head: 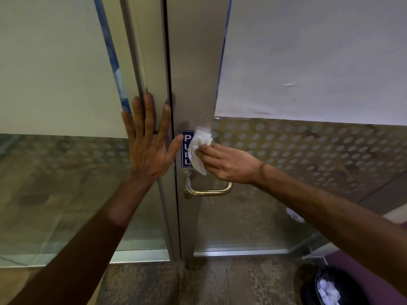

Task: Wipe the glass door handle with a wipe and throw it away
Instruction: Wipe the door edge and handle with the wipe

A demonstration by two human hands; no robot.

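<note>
A curved metal door handle (207,191) sticks out from the steel door frame (196,73), just below a blue PULL sign (185,148). My right hand (229,164) pinches a crumpled white wipe (200,148) and presses it against the frame, over the right part of the sign and just above the handle. My left hand (149,142) lies flat with fingers spread on the neighbouring frame post, thumb touching the sign's left edge. A black bin (330,287) with white wipes inside stands on the floor at the lower right.
Glass panels (286,150) with a dotted frosted pattern flank the frame on both sides; white sheets cover their upper halves. A speckled brown floor (198,282) runs along the door's base. A purple surface (363,267) borders the bin.
</note>
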